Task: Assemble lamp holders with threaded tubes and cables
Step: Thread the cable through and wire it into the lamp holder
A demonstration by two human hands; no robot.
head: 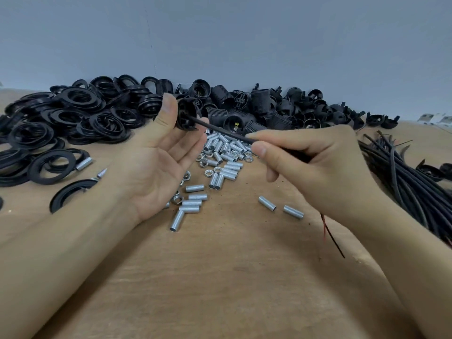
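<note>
My left hand (159,152) is palm-up, pinching a black lamp holder cap (187,115) between thumb and fingertips, while my right hand (315,165) grips a black cable (220,128) whose tip meets the middle of that cap and whose red and black wire ends (329,231) trail out below my right wrist. Just beneath the cap, silver threaded tubes (225,152) and nuts (208,172) lie scattered on the wooden desk (232,277). Left of the cap sits a heap of black rings (73,118), behind it ribbed lamp holder bodies (244,104), and off to its right a bundle of more cables (406,177).
</note>
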